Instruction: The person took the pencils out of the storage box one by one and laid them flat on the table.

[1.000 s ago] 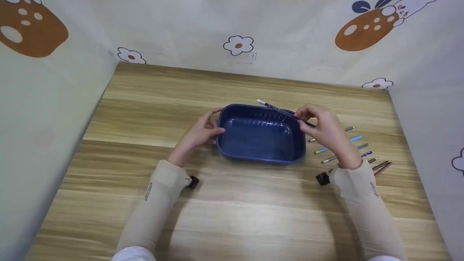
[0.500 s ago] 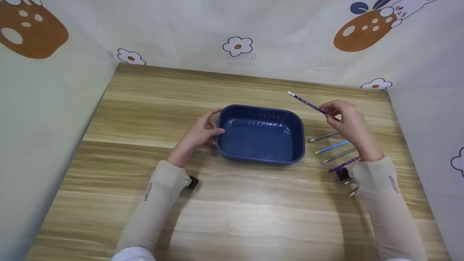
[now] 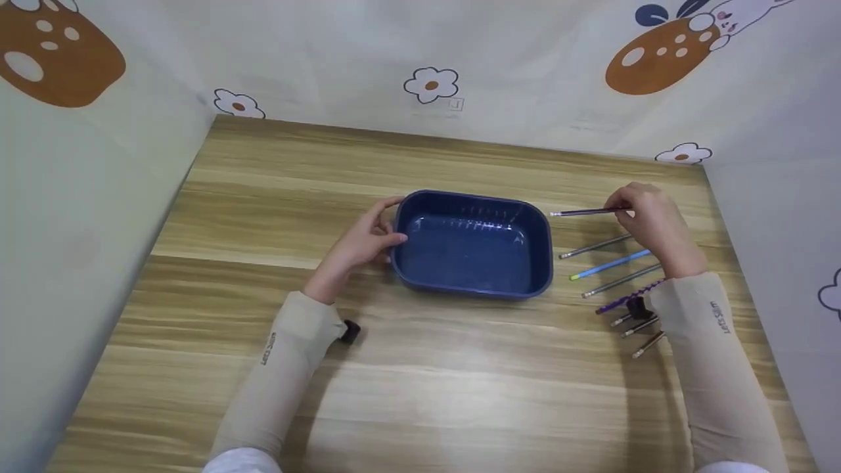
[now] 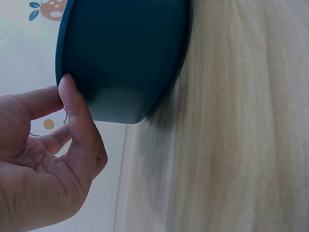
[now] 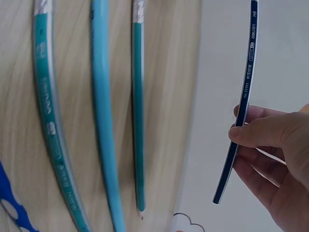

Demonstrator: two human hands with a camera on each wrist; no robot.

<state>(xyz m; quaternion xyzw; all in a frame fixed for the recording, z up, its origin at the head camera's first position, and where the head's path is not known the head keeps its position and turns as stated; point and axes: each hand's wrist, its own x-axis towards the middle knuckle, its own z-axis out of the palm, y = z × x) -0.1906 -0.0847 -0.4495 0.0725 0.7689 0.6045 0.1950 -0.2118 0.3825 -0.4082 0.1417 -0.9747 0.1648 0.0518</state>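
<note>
My left hand (image 3: 364, 240) pinches the left rim of a dark blue rectangular plastic bin (image 3: 473, 255), thumb on one side of the wall and fingers on the other. The left wrist view shows that grip on the bin wall (image 4: 120, 53) up close. Off to the right of the bin, my right hand (image 3: 654, 220) holds a dark navy pencil (image 3: 583, 211) between thumb and fingers. Its whitish eraser end points left at the bin. In the right wrist view, white lettering runs along the pencil (image 5: 248, 72), and its lower end looks blunt.
A row of pencils lies right of the bin: a green pencil (image 3: 591, 247), a light blue pencil (image 3: 610, 265), another green pencil (image 3: 617, 282), a wavy purple pencil (image 3: 621, 301) and several more partly under the right wrist. Patterned walls (image 3: 328, 66) enclose the wooden table.
My right hand has moved right with the navy pencil, from over the bin's right rim to beyond the bin. The pencil has turned nearly crosswise. The left hand stays on the rim.
</note>
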